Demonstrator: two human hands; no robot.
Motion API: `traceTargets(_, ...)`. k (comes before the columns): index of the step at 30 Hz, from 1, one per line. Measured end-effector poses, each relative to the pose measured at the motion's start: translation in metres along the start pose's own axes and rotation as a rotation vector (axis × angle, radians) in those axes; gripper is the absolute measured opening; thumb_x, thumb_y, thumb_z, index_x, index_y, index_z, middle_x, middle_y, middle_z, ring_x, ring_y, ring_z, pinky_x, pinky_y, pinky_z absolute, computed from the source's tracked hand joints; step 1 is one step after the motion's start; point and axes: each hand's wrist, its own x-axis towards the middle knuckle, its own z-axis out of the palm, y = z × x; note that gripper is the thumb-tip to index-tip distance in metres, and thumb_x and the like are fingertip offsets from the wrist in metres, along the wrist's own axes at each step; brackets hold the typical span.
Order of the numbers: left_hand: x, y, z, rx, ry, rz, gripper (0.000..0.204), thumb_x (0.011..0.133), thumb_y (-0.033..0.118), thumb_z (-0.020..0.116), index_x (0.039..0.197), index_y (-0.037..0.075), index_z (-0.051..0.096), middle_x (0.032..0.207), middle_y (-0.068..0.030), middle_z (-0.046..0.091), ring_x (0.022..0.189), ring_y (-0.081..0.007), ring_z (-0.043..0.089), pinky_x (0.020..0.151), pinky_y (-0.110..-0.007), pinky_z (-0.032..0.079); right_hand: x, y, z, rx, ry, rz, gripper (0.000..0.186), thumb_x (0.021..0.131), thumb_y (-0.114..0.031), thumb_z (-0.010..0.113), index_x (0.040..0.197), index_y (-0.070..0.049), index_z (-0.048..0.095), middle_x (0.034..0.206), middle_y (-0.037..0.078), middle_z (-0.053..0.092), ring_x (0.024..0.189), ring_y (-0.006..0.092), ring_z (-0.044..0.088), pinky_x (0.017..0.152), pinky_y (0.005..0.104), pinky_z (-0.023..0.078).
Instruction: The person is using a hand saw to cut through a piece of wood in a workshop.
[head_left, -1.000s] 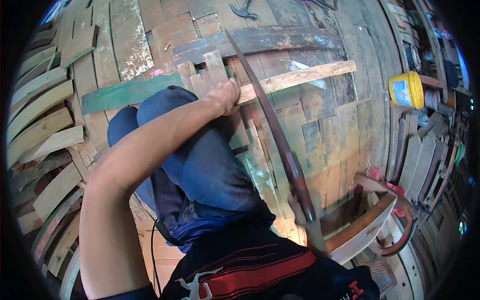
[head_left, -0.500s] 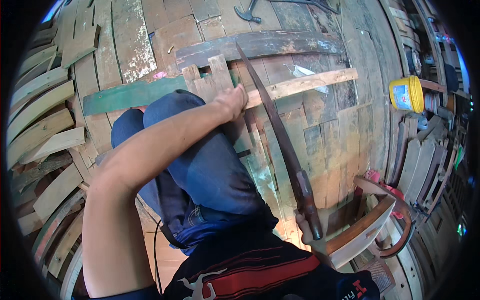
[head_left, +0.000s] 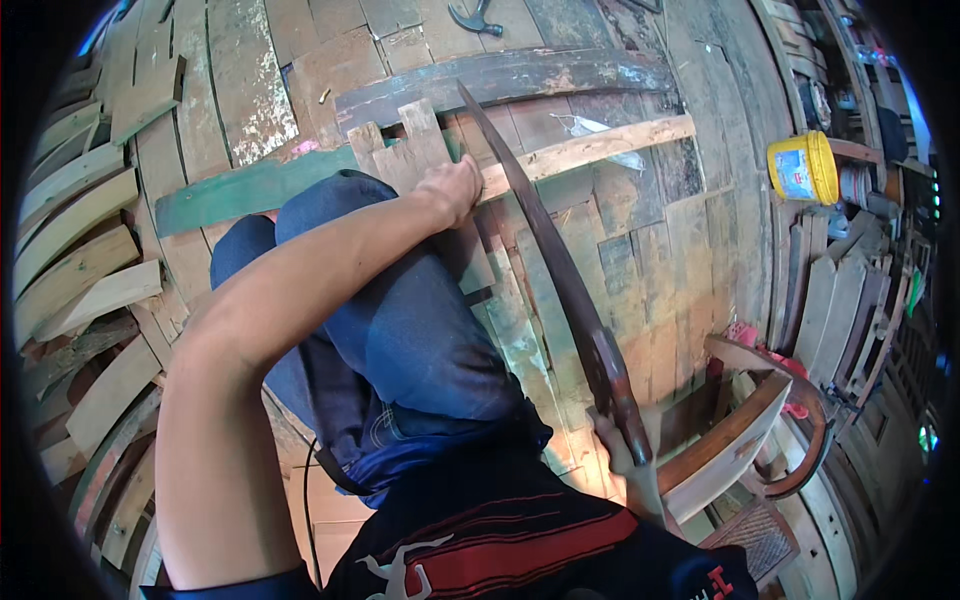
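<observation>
Weathered floor planks (head_left: 645,335) are spreading out around me, with a hammer (head_left: 480,22) lying toward the far edge and a yellow bucket (head_left: 822,165) sitting off to the right. My left hand (head_left: 452,190) is gripping the left end of a pale wooden strip (head_left: 600,143), fingers curled in tight, beside a notched board (head_left: 412,158). My right hand (head_left: 612,440) is wrapping round the handle end of a long dark-bladed tool (head_left: 560,262), whose blade is crossing the strip; whether they're touching, I cannot tell.
</observation>
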Motion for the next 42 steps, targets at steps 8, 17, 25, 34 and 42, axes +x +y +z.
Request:
traceTargets(8, -0.002, 0.008, 0.007, -0.045, 0.07, 0.007, 0.04, 0.068, 0.012, 0.068, 0.098, -0.003, 0.046, 0.094, -0.022, 0.064, 0.093, -0.0355, 0.062, 0.08, -0.041, 0.051, 0.096, -0.005, 0.03, 0.141, -0.034, 0.133, 0.019, 0.08, -0.012, 0.062, 0.067, -0.002, 0.052, 0.055, 0.001, 0.046, 0.052, 0.0082, 0.044, 0.047, 0.0275, 0.035)
traceTargets(17, 0.009, 0.002, 0.009, -0.001, 0.046, 0.067, 0.047, 0.074, 0.019, 0.063, 0.104, -0.009, 0.04, 0.095, -0.023, 0.062, 0.093, -0.0384, 0.06, 0.081, -0.042, 0.05, 0.041, 0.04, 0.016, -0.228, -0.003, -0.2, 0.023, 0.074, -0.012, 0.064, 0.096, -0.003, 0.063, 0.056, 0.009, 0.052, 0.05, 0.0222, 0.053, 0.05, 0.0322, 0.042)
traceTargets(25, 0.004, -0.007, 0.002, 0.001, 0.048, 0.039, 0.055, 0.073, 0.023, 0.067, 0.108, -0.008, 0.037, 0.093, -0.0228, 0.062, 0.093, -0.0384, 0.061, 0.078, -0.043, 0.051, 0.001, 0.079, 0.012, 0.366, 0.391, 0.62, 0.03, 0.081, -0.005, 0.059, 0.11, 0.001, 0.058, 0.098, 0.007, 0.062, 0.085, 0.0132, 0.058, 0.066, 0.0245, 0.046)
traceTargets(34, 0.017, 0.004, 0.005, -0.029, 0.039, 0.049, 0.044, 0.073, 0.019, 0.065, 0.103, -0.004, 0.04, 0.095, -0.0246, 0.061, 0.094, -0.0402, 0.059, 0.077, -0.044, 0.05, 0.131, 0.025, 0.051, 0.159, 0.071, -0.105, 0.028, 0.08, -0.013, 0.063, 0.06, -0.001, 0.048, 0.048, 0.003, 0.038, 0.046, 0.0104, 0.043, 0.042, 0.0318, 0.032)
traceTargets(42, 0.007, 0.008, -0.002, -0.07, 0.012, 0.06, 0.044, 0.073, 0.016, 0.065, 0.103, -0.006, 0.041, 0.095, -0.0248, 0.061, 0.095, -0.0402, 0.059, 0.08, -0.044, 0.05, -0.016, -0.014, -0.018, 0.047, 0.049, 0.092, 0.025, 0.075, -0.011, 0.064, 0.096, 0.003, 0.06, 0.066, 0.006, 0.055, 0.06, 0.0135, 0.051, 0.055, 0.0284, 0.042)
